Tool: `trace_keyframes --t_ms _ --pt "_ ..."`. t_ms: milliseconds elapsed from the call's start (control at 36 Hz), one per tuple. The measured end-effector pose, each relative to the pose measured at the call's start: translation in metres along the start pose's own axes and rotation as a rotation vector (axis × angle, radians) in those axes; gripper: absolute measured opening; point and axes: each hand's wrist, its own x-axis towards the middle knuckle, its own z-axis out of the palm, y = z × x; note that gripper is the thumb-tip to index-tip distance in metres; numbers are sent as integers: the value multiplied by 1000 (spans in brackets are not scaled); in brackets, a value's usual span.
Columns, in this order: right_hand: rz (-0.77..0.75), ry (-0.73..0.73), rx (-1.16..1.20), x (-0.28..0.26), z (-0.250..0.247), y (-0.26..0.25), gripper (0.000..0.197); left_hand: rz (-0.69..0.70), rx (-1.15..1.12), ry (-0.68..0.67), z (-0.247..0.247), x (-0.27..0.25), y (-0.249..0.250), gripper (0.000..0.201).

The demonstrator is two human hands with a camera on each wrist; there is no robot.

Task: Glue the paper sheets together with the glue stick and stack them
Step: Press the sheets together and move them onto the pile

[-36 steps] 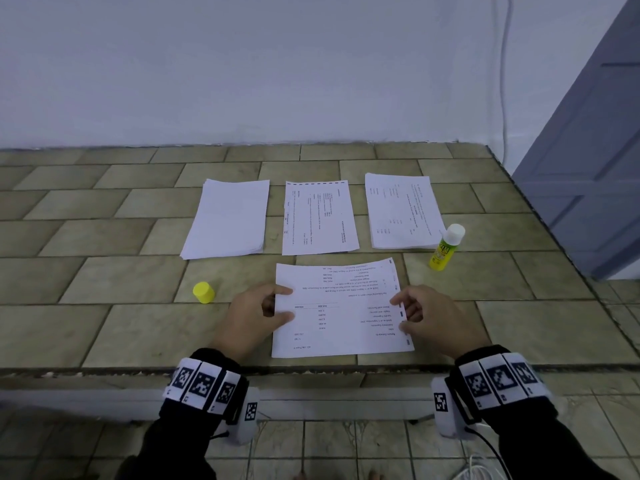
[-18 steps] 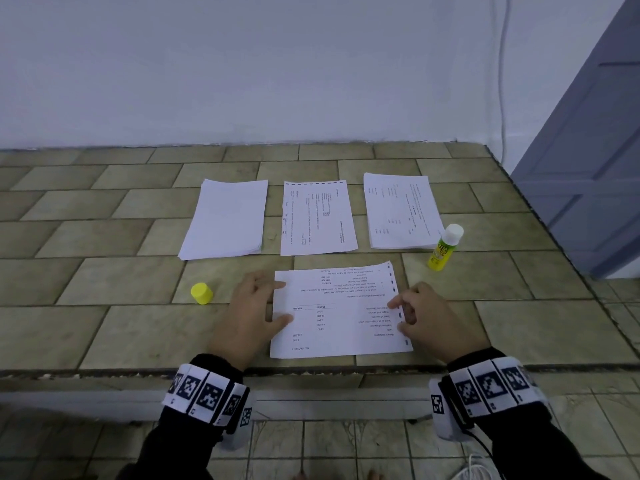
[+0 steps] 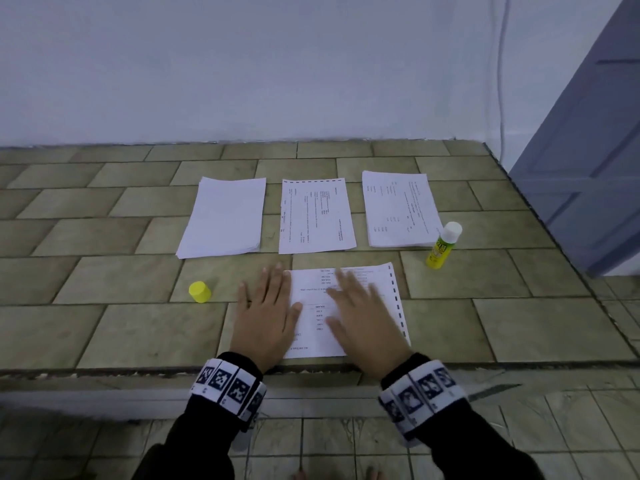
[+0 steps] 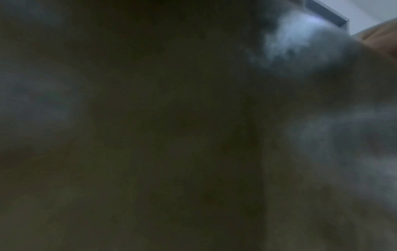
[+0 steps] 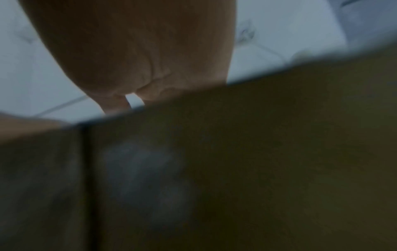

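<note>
Two flat hands, left hand (image 3: 265, 318) and right hand (image 3: 367, 318), pressing printed sheet (image 3: 389, 292) near ledge edge (image 3: 104, 370)

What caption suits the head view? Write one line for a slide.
Both hands, left hand and right hand, press flat on a printed sheet; glue stick stands uncapped nearby.

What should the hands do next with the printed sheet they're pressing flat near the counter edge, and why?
Probably sweep both palms outward across the near sheet to finish pressing it down. The left hand lies flat on its left edge and the right hand flat on its middle, fingers straight, while the glue stick stands uncapped and untouched beside the right pile.
</note>
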Motion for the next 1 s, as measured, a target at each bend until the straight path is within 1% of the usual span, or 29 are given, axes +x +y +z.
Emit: trace_keyframes --t_ms 28,56,139,194,222,250,306,361,417,472,556,611,667,722,778,833,917,1000 --pt "-29 -29 -20 5 8 -6 77 2 0 11 0 0 0 75" --pt "-45 -50 -30 10 17 -11 81 2 1 17 1 0 -1 73" --pt "-53 -61 -77 24 34 -12 77 2 13 23 2 1 -2 70" --pt "-8 -38 -121 27 34 -7 76 9 28 26 3 1 -2 67" --pt "16 -42 -129 26 34 -2 80 12 35 28 3 1 -2 67" --pt "30 -11 -132 24 35 6 87 15 41 29 3 1 -2 67" --pt "123 31 -129 19 31 24 96 15 41 36 4 1 -4 68" --pt "247 61 -150 12 24 47 95 16 39 44 3 1 -4 70" --pt "326 78 -148 5 18 64 93 19 30 43 3 0 -3 72" --pt "334 81 -154 1 14 70 94 21 29 51 3 0 -2 72" --pt "360 80 -129 3 10 65 93 18 33 52 3 0 -2 70" --pt "382 119 -117 4 9 58 93 16 30 46 2 0 -2 68" --pt "322 177 -140 4 9 46 90 14 42 51 1 0 -1 67" --pt "190 184 -136 4 13 27 86 13 42 58 2 0 0 67" --pt "39 108 -112 8 24 7 84 15 39 66 2 0 0 68" --pt "-43 40 -127 14 32 -7 82 17 39 72 1 0 -1 68" --pt "-43 -8 -143 22 40 -5 87 20 50 66 1 0 0 65" --pt "25 59 -159 19 36 16 86 21 49 63 2 0 -1 66"
